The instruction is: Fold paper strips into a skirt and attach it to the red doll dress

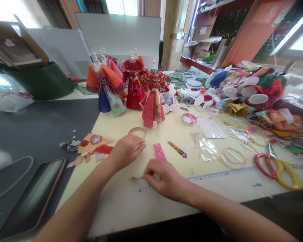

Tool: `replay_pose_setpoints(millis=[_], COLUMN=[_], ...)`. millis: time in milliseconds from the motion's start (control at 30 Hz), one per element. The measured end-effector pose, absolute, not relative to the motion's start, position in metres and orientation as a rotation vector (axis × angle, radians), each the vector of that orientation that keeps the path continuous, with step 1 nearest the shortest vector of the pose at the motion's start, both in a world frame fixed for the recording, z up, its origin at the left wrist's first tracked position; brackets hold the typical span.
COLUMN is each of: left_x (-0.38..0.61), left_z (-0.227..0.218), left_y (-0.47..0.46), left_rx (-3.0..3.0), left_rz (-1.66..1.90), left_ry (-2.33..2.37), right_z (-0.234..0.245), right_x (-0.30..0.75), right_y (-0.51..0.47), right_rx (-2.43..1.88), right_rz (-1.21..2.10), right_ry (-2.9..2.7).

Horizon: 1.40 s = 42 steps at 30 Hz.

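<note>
My left hand (126, 152) hovers over the cream board, its fingers bent and pressed together. Whatever it may hold is hidden. Just behind its knuckles lies a tape roll (137, 129). My right hand (164, 177) is closed in a pinch near the ruler (207, 175); a thin, blurred small thing (138, 178) pokes out to the left of its fingertips. Beyond that hand lies a pink patterned fabric strip (159, 152), with a dark patterned pointed strip (177, 149) to its right. Fabric scraps (93, 144) lie left of my left hand.
Several dressed doll figures (132, 84) stand at the back. Red-and-yellow scissors (277, 169) lie at right, near a clear plastic bag (206, 149) and another tape roll (189, 119). Cloth and white discs (257, 87) are heaped back right. A phone (32, 198) rests at left.
</note>
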<state>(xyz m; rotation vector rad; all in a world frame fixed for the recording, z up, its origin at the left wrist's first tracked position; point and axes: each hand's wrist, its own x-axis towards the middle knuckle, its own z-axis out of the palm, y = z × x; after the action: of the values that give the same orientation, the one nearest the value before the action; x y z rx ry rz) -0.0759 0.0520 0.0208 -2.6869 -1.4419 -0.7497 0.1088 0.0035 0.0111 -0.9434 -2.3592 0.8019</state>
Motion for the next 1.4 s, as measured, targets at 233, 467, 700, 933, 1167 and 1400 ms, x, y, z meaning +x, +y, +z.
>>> replay_pose_setpoints(millis=[233, 467, 700, 933, 1167, 1400], left_x=[-0.037, -0.028, -0.048, -0.047, -0.021, -0.002], left_z=[0.006, -0.007, 0.001, 0.01, -0.003, -0.017], left_y=[0.033, 0.033, 0.045, 0.041, 0.025, 0.011], left_rx=[-3.015, -3.026, -2.932, -2.888, -3.045, -3.083], left_rz=[-0.664, -0.392, -0.343, -0.609, -0.798, -0.673], left_ry=[-1.131, -1.055, -1.116, -1.098, -0.854, -0.708], right_z=[0.024, 0.019, 0.026, 0.007, -0.007, -0.013], right_x=[0.215, 0.248, 0.218, 0.216, 0.234, 0.244], right_y=[-0.009, -0.009, 0.025, 0.018, 0.004, -0.004], right_rx=[-1.244, -1.294, -1.169, -0.854, -0.858, -0.93], right_rz=[1.223, 1.209, 0.808, 0.271, 0.3, 0.349], right_ry=[-1.844, -1.756, -1.931, -2.527, -2.541, -2.405])
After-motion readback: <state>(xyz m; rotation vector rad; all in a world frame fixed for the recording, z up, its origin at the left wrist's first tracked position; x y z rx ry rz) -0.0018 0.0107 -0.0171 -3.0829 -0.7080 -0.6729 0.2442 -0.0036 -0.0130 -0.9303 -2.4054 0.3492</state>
